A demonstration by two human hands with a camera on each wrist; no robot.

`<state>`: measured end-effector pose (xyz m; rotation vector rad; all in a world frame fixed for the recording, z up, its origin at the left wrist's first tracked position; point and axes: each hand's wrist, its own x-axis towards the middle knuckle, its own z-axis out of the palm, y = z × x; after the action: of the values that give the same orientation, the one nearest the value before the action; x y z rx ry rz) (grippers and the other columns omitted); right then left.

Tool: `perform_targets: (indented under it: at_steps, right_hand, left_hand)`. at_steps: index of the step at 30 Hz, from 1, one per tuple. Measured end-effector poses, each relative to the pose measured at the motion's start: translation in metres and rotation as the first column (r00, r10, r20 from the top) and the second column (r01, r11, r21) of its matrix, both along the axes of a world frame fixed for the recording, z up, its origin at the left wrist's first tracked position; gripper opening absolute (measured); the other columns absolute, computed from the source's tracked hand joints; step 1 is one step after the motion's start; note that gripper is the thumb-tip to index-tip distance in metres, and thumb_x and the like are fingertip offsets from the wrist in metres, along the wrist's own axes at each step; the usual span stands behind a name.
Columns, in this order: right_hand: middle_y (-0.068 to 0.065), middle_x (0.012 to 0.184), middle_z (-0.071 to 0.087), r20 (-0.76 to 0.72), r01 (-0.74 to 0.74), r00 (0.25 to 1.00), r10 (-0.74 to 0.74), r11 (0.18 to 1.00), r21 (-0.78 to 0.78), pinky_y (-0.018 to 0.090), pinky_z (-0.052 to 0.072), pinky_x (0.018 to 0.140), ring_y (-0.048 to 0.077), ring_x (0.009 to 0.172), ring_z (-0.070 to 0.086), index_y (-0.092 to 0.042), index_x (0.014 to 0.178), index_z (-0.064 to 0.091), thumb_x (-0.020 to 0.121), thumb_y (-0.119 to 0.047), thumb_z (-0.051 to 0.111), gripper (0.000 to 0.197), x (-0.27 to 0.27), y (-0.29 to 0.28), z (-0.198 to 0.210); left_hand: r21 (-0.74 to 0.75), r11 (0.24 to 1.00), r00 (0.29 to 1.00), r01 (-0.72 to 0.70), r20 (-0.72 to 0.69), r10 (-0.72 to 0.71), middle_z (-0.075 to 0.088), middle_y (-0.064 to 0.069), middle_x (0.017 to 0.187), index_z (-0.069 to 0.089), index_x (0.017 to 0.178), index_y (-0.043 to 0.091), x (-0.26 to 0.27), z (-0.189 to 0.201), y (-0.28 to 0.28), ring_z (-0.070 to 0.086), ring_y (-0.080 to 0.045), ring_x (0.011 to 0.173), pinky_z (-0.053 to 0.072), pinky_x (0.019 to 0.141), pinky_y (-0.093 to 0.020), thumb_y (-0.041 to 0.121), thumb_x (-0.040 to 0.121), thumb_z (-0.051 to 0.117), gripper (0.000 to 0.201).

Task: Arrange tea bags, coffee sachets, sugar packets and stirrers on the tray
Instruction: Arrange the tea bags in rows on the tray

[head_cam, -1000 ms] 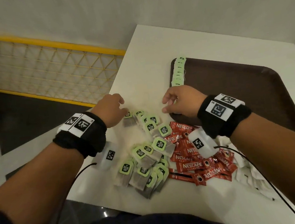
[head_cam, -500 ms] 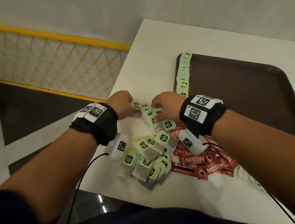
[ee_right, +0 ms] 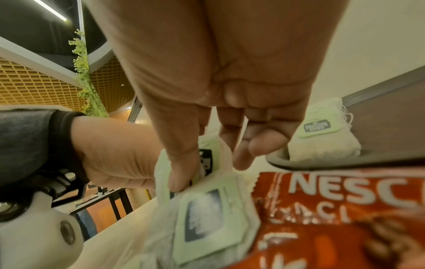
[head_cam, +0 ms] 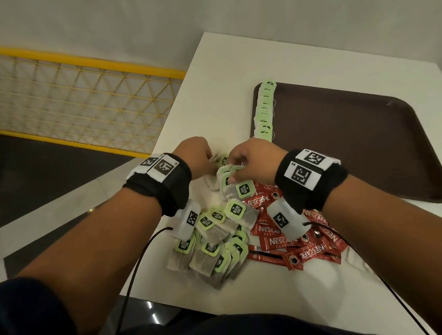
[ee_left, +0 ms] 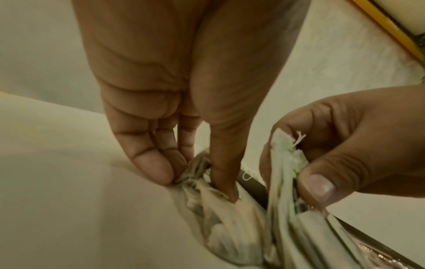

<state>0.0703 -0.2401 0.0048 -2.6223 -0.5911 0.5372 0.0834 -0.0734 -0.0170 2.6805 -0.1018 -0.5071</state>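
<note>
Where white table (head_cam: pixel 233 68) meets yellow railing (head_cam: pixel 74 65) | left hand (head_cam: pixel 195 157), right hand (head_cam: pixel 256 159) pinching tea bags (head_cam: pixel 231 179)

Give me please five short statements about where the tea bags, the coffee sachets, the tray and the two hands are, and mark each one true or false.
1. A row of tea bags lies along the left edge of the brown tray. True.
2. The red coffee sachets are already on the tray. False: they lie in a pile on the white table, near its front edge.
3. The right hand pinches a few tea bags. True.
4. The left hand rests flat on the tray. False: its fingers pinch tea bags on the table.
5. The loose tea bag pile lies left of the coffee sachets. True.
</note>
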Motion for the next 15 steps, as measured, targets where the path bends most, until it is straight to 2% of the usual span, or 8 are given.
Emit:
perform_targets:
  at_steps: [2, 4, 7, 9, 12, 15]
  right_hand:
    - [-0.006, 0.083, 0.062, -0.010, 0.017, 1.000, -0.017, 0.999, 0.027, 0.031, 0.048, 0.073, 0.017, 0.082, 0.059, -0.015, 0.094, 0.068, 0.081, -0.029, 0.074, 0.020, 0.000, -0.004, 0.001]
    - [0.000, 0.091, 0.067, -0.019, 0.043, 0.999, -0.042, 0.996, 0.075, 0.035, 0.052, 0.080, 0.019, 0.086, 0.062, -0.013, 0.096, 0.068, 0.082, -0.027, 0.073, 0.020, 0.000, -0.008, 0.002]
    - [0.002, 0.095, 0.068, -0.017, 0.061, 0.998, -0.059, 0.990, 0.123, 0.039, 0.052, 0.083, 0.019, 0.088, 0.063, -0.013, 0.097, 0.066, 0.084, -0.026, 0.072, 0.020, 0.001, -0.013, 0.002]
    - [0.001, 0.094, 0.068, -0.018, 0.073, 0.997, -0.071, 0.986, 0.152, 0.039, 0.052, 0.083, 0.017, 0.086, 0.062, -0.013, 0.096, 0.065, 0.085, -0.027, 0.071, 0.019, 0.001, -0.016, 0.002]
    - [0.001, 0.092, 0.067, -0.024, 0.095, 0.995, -0.092, 0.975, 0.200, 0.039, 0.053, 0.082, 0.014, 0.083, 0.062, -0.013, 0.094, 0.064, 0.086, -0.027, 0.071, 0.018, 0.003, -0.019, 0.002]
    - [0.006, 0.096, 0.069, -0.072, 0.133, 0.990, -0.118, 0.956, 0.262, 0.045, 0.055, 0.082, 0.021, 0.087, 0.066, -0.009, 0.097, 0.063, 0.087, -0.025, 0.070, 0.020, 0.004, -0.023, 0.003]
  left_hand:
    - [-0.023, 1.000, 1.000, 0.019, 0.004, -0.019, 0.064, -0.018, 0.089, 0.069, 0.101, -0.006, 0.000, 0.000, 0.000, 0.048, -0.025, 0.076, 0.040, 0.068, -0.031, 0.026, 0.083, 0.075, 0.037]
    - [-0.043, 0.998, 0.999, 0.038, -0.018, -0.039, 0.069, -0.020, 0.096, 0.068, 0.101, -0.004, 0.000, 0.000, 0.000, 0.052, -0.025, 0.077, 0.044, 0.068, -0.031, 0.027, 0.082, 0.077, 0.037]
    - [-0.074, 0.996, 0.996, 0.049, -0.071, -0.055, 0.065, -0.014, 0.087, 0.068, 0.095, 0.000, -0.002, -0.001, 0.001, 0.051, -0.023, 0.076, 0.037, 0.057, -0.026, 0.027, 0.082, 0.078, 0.031]
    - [-0.086, 0.995, 0.998, 0.040, -0.053, -0.045, 0.058, -0.008, 0.085, 0.064, 0.094, 0.004, -0.003, -0.003, 0.002, 0.048, -0.023, 0.077, 0.034, 0.056, -0.026, 0.026, 0.082, 0.078, 0.029]
    - [-0.126, 0.992, 0.999, 0.027, -0.015, -0.029, 0.056, -0.003, 0.093, 0.055, 0.096, 0.012, -0.005, -0.007, 0.004, 0.050, -0.022, 0.084, 0.036, 0.063, -0.028, 0.025, 0.080, 0.079, 0.031]
    - [-0.254, 0.967, 1.000, -0.023, -0.014, 0.020, 0.060, -0.004, 0.102, 0.054, 0.106, 0.012, -0.008, -0.011, 0.008, 0.057, -0.024, 0.091, 0.048, 0.074, -0.033, 0.021, 0.078, 0.081, 0.040]
